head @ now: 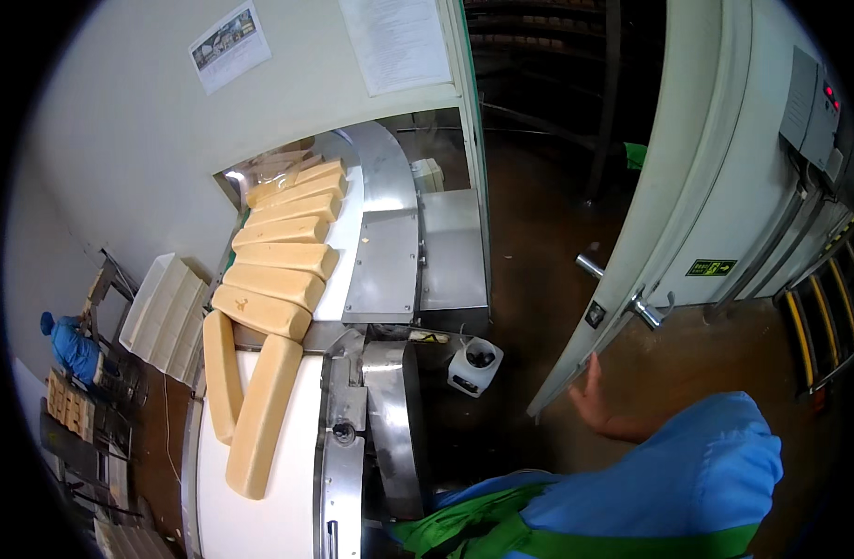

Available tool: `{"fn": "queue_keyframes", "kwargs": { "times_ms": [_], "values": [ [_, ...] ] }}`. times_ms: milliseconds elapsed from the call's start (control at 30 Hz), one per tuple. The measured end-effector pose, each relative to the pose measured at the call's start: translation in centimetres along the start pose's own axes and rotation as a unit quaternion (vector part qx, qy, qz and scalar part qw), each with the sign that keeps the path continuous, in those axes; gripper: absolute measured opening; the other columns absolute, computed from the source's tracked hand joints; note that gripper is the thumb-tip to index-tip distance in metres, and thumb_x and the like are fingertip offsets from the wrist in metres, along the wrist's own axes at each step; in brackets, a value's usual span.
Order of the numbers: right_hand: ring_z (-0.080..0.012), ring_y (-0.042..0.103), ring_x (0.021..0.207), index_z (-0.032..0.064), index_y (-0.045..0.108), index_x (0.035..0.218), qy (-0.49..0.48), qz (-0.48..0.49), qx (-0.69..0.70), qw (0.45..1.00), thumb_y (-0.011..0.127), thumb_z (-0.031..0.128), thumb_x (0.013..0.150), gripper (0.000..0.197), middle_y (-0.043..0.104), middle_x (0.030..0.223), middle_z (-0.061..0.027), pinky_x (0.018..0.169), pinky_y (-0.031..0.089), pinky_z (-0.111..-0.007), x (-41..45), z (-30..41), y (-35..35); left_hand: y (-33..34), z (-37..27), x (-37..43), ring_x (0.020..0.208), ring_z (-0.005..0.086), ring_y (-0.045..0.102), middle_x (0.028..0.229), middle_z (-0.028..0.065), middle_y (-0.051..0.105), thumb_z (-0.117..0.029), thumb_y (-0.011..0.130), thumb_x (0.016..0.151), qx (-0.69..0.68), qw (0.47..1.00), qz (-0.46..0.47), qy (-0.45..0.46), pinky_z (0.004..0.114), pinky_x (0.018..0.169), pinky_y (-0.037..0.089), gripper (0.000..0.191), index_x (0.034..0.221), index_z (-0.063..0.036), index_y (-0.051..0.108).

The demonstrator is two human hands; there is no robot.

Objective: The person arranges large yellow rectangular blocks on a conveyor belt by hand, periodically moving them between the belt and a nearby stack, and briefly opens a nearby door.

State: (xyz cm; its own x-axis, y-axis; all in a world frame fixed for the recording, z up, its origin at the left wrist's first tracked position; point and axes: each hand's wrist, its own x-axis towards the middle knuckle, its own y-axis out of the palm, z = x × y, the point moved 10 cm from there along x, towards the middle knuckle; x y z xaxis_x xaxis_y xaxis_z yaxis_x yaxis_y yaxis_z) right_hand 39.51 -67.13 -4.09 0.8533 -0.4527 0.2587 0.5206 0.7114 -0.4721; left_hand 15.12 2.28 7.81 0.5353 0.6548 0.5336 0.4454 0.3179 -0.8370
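Observation:
My right hand (pixel 594 402) reaches out from a blue sleeve, thumb and fingers apart, at the lower edge of a pale door (pixel 629 230). It seems to rest against the door; whether it presses on it cannot be told. The door stands ajar, with metal lever handles (pixel 647 311) on it. My left hand is out of view. To the left of my body, two long bread loaves (pixel 263 419) lie at angles on a white conveyor belt (pixel 298 433). Beyond them, a row of several loaves (pixel 280 248) lies crosswise on a curved conveyor that passes through a wall opening.
A white plastic container (pixel 475 367) stands on the floor beside the conveyor's metal guard (pixel 392 419). White crates (pixel 163 314) are stacked at the left, near a person (pixel 74 349) in blue. Dark racks (pixel 601 105) show through the doorway. Yellow-edged steps (pixel 821 321) stand at the right.

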Motion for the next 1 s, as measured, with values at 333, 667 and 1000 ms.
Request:
{"fn": "queue_keyframes", "kwargs": {
  "times_ms": [333,667,1000],
  "values": [
    [-0.037,0.02,0.138,-0.0068,0.006,0.144,-0.009,-0.018,0.013,1.0,0.06,0.006,0.08,0.085,0.017,0.147,-0.0269,0.112,0.019,-0.038,1.4,3.4,-1.9,0.0,-0.1,0.3,0.063,0.0378,0.055,0.069,0.0193,0.057,-0.022,0.063,0.076,0.016,1.0,0.012,-0.007,0.048,0.059,0.044,0.023,0.072,-0.0004,0.059],
    [-0.0377,0.009,0.141,-0.0075,-0.003,0.144,-0.02,-0.015,0.042,0.999,0.059,0.005,0.08,0.09,0.005,0.151,-0.0278,0.113,0.015,-0.037,4.8,4.0,2.0,0.8,1.1,0.3,0.065,0.0374,0.057,0.071,0.0208,0.059,-0.023,0.064,0.075,0.045,0.997,0.044,-0.036,0.048,0.061,0.046,0.023,0.073,0.0005,0.061],
    [-0.0298,0.018,0.14,-0.0023,0.018,0.144,0.017,0.091,0.046,0.995,0.051,0.025,0.088,0.071,0.018,0.151,-0.0185,0.113,0.017,-0.037,38.1,-5.3,14.2,-1.3,-3.6,1.0,0.078,0.0406,0.047,0.079,0.0208,0.048,-0.004,0.053,0.073,-0.119,0.993,-0.008,0.016,0.048,0.07,0.037,0.012,0.081,0.0031,0.047]
  ]
}}
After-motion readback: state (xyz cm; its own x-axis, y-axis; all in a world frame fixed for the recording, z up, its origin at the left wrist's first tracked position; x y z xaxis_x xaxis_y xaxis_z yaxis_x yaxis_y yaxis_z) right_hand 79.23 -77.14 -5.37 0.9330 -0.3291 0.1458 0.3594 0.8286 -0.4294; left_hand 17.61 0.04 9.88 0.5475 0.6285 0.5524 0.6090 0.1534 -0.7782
